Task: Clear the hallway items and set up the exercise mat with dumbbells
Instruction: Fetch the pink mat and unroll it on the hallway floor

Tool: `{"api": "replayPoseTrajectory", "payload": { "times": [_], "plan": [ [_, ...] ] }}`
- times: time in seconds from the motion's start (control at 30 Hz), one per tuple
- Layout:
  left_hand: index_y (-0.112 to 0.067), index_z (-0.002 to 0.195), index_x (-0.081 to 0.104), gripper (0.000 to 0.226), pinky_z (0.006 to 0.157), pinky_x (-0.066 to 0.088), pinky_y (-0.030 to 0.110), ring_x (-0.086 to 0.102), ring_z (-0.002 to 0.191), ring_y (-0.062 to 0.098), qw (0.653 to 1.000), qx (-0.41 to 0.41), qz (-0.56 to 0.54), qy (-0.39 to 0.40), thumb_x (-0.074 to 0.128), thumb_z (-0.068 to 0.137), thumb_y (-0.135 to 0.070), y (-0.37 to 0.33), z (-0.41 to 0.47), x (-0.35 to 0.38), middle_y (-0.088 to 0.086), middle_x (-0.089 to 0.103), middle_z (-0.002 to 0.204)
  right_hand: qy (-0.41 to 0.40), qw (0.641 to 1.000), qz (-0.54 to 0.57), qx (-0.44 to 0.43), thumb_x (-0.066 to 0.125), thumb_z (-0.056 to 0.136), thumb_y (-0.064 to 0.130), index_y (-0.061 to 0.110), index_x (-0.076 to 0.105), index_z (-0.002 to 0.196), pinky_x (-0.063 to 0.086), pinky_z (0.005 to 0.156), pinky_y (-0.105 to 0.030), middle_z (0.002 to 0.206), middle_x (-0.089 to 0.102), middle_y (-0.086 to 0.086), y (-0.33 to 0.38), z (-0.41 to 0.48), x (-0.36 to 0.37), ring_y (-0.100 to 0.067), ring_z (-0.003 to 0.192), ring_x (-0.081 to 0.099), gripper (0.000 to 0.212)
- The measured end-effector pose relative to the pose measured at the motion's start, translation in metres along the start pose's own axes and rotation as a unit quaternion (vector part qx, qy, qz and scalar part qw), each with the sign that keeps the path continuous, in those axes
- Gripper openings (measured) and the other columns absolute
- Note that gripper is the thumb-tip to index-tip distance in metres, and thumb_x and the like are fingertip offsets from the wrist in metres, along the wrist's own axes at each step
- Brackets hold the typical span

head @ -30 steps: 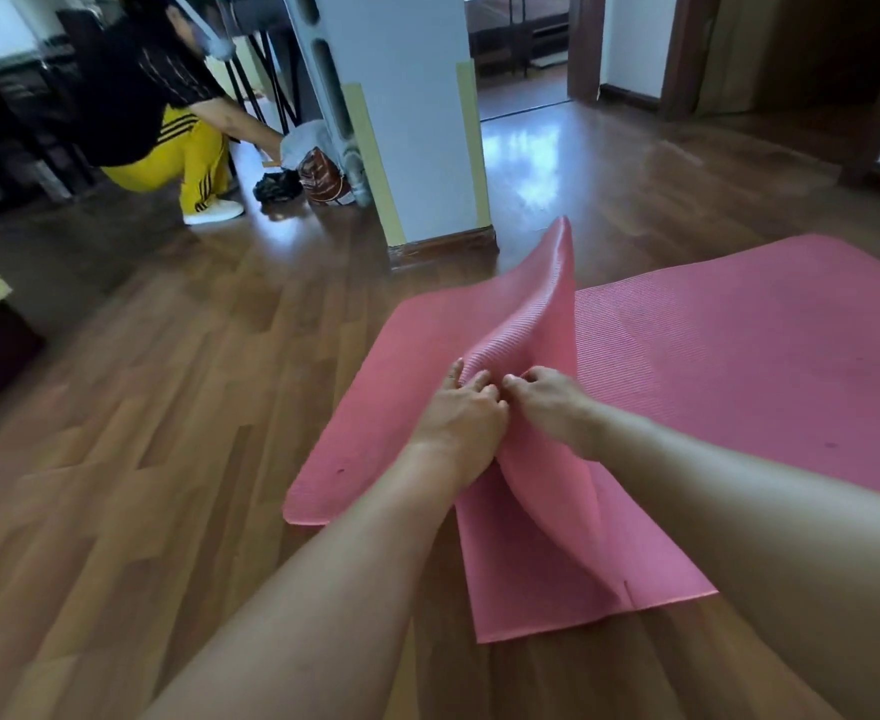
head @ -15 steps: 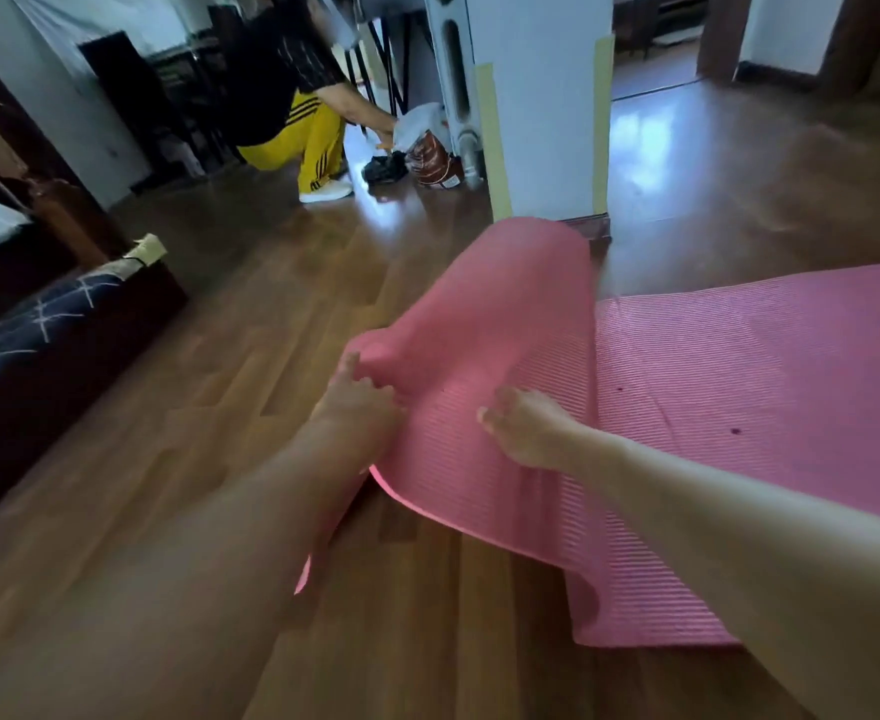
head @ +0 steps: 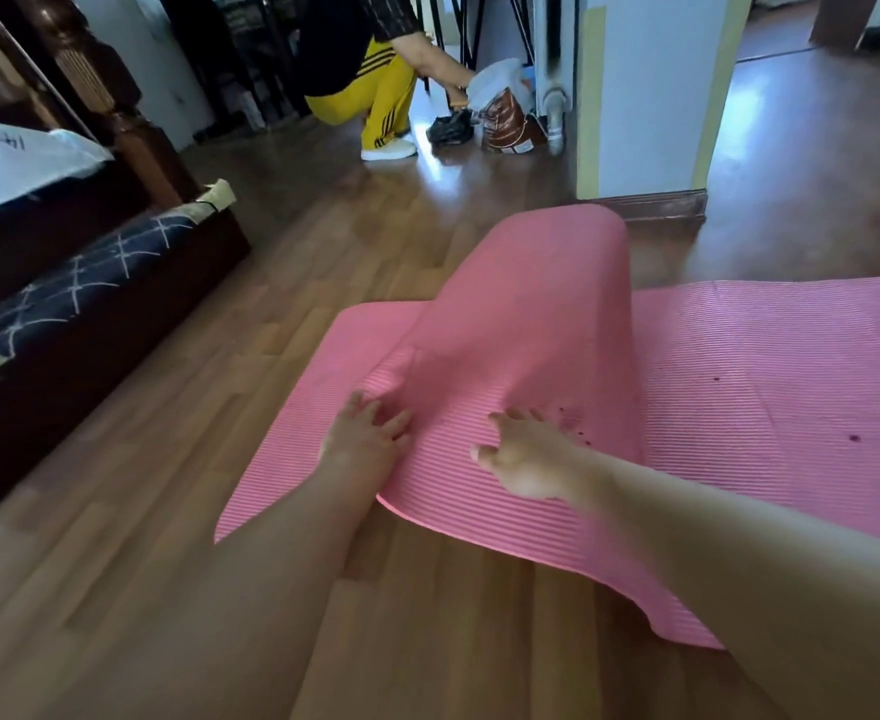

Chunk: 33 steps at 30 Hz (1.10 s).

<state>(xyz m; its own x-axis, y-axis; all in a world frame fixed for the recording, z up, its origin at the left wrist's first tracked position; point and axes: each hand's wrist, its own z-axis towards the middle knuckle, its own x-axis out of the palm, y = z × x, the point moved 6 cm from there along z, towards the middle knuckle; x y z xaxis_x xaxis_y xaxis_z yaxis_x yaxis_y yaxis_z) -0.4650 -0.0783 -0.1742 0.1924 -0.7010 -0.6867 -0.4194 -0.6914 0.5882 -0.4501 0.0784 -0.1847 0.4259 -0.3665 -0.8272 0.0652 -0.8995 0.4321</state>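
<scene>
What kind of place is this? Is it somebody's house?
Most likely a home, perhaps a hallway or living room: a wooden floor, a pink exercise mat lying on it, and a radiator by the wall.

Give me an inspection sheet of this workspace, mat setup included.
Surface: wooden floor, glossy.
Job's things: pink exercise mat partly flat, one section humped up in a fold; dumbbells, nothing seen.
Clutter: bags beside the radiator.
Grippers: left hand and right hand open, fingers spread on the mat.
Cables: nothing seen.
Surroundings: another person crouching by the bags; dark bench at left; white pillar behind the mat.
</scene>
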Motion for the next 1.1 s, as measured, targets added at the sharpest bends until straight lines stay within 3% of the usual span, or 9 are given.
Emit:
{"api": "replayPoseTrajectory", "payload": {
  "times": [0.13,0.4,0.57,0.8,1.1],
  "plan": [
    [-0.032,0.150,0.013,0.055,0.115,-0.009,0.054,-0.002,0.147,0.032,0.998,-0.027,0.022,0.054,0.037,0.100,-0.030,0.012,-0.002,0.027,-0.005,-0.005,0.160,0.000,1.000,-0.026,-0.015,0.035,0.098,0.047,0.014,0.022,0.149,0.016,0.116,-0.052,0.158,0.015,-0.008,0.020,0.004,0.012,-0.031,0.146,0.008,0.062],
    [-0.030,0.150,0.011,0.061,0.116,-0.009,0.054,0.003,0.147,0.031,0.994,-0.054,-0.018,0.093,0.041,0.098,-0.033,0.020,-0.011,0.076,-0.001,0.001,0.161,0.037,0.998,-0.026,-0.037,0.035,0.099,0.044,0.014,0.014,0.151,0.015,0.118,-0.049,0.159,0.012,-0.007,0.051,0.015,0.042,-0.030,0.147,0.004,0.063],
    [-0.020,0.149,0.015,0.057,0.118,-0.002,0.051,0.010,0.146,0.031,0.996,-0.031,-0.082,0.013,0.039,0.098,-0.014,0.005,-0.006,0.068,0.007,0.013,0.159,0.052,0.997,-0.024,-0.042,0.038,0.099,0.044,0.016,0.010,0.152,0.014,0.119,-0.046,0.160,0.010,-0.006,0.057,0.020,0.063,-0.028,0.148,0.003,0.067],
    [-0.017,0.149,0.011,0.078,0.119,0.007,0.047,0.022,0.143,0.025,0.981,0.000,-0.193,-0.026,0.050,0.085,0.004,-0.029,0.011,0.058,0.007,0.025,0.154,0.050,0.998,-0.030,0.000,0.038,0.098,0.047,0.016,0.006,0.153,0.013,0.119,-0.046,0.160,0.006,-0.007,0.013,0.018,0.073,-0.029,0.148,0.002,0.070],
    [-0.020,0.152,-0.002,0.068,0.120,0.008,0.043,0.019,0.145,0.022,0.940,0.079,-0.331,-0.019,0.041,0.099,-0.028,-0.116,0.048,0.022,0.006,0.022,0.156,0.047,0.995,0.002,0.092,0.041,0.098,0.044,0.015,-0.003,0.152,0.011,0.119,-0.047,0.161,0.000,-0.008,-0.083,0.002,0.070,-0.030,0.148,0.001,0.075]
  ]
}}
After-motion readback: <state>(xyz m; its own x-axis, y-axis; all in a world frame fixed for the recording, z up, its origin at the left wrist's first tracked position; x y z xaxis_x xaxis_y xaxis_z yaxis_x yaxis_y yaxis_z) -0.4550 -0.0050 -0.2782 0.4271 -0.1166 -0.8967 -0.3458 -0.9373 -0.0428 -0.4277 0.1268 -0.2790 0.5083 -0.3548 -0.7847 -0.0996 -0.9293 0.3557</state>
